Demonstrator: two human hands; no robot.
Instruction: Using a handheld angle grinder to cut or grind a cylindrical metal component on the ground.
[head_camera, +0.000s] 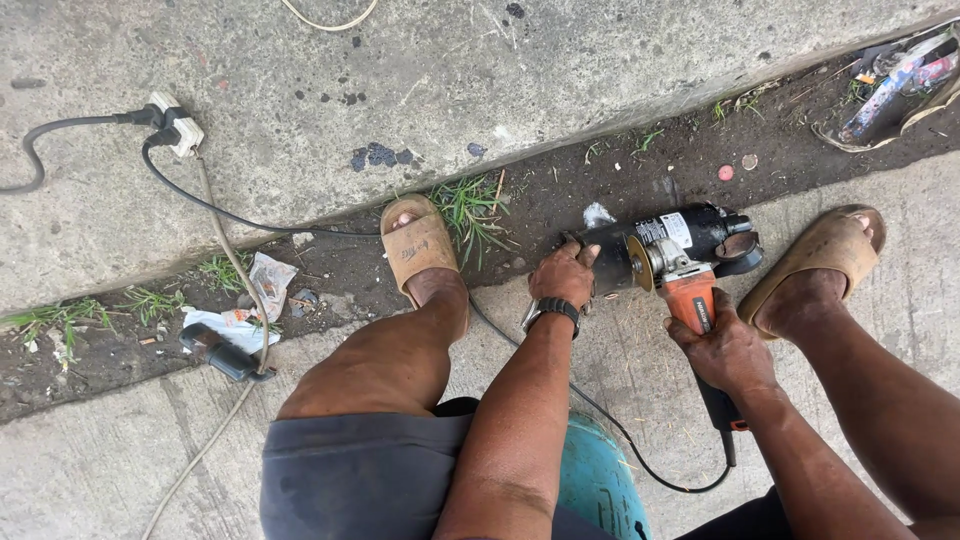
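Note:
I am squatting over a concrete floor. My right hand (728, 352) grips the orange body of an angle grinder (688, 290), whose disc (637, 262) stands against a black cylindrical metal part (668, 237) lying on the ground. My left hand (563, 274), with a wristwatch on the wrist, presses down on the left end of that black part and holds it. The grinder's black cable (640, 462) trails back between my legs. My feet in brown sandals sit on either side of the work.
A power strip (176, 126) with black plugs lies on the concrete at upper left, cords running from it. A dirt strip with grass, paper scraps (262, 285) and litter crosses the view. A black-handled tool (222, 355) lies left. A teal object (598, 478) sits beneath me.

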